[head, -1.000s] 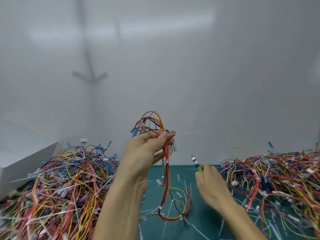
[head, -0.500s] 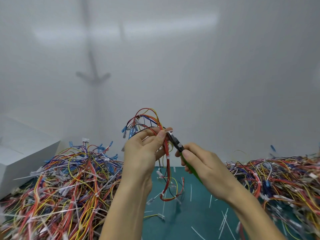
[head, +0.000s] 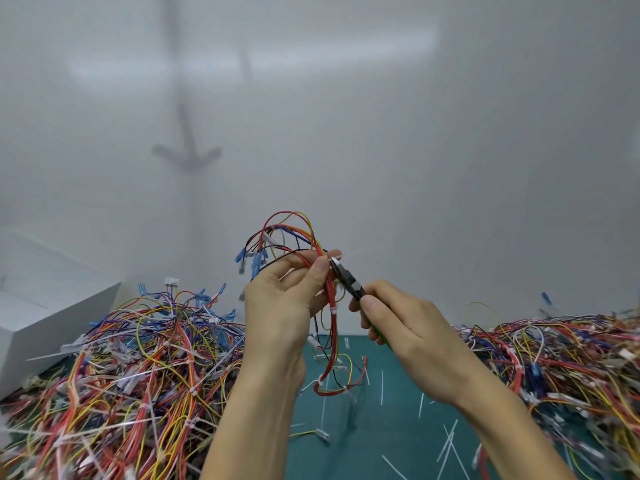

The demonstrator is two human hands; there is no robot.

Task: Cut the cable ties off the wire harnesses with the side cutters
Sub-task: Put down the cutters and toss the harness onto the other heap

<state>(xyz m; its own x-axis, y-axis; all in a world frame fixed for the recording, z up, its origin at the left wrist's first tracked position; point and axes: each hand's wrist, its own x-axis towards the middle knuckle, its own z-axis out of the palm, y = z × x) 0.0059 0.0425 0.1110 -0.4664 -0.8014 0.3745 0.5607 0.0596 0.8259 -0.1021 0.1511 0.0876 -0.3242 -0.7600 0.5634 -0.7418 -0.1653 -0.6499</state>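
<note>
- Red-and-yellow wire harness held up at centre, pinched in left hand grip.
- Right hand grip wraps green-handled side cutters, tip at harness top.
- White tie offcuts on teal bench; tied left heap and right heap suggest most work remains.

A wire harness of red, yellow, orange, blue and black wires hangs upright from the left hand, pinched near its top between thumb and fingers. Its upper wires fan into loops ending in blue connectors; its lower end curls just above the green surface. White cable ties bind the red strand at intervals. The side cutters, dark-headed with bright tips and a green handle, sit in the right hand, tilted up-left, tips at the red strand beside the left thumb. Tangled harness piles lie left and right; white tie offcuts are scattered between them.
</note>
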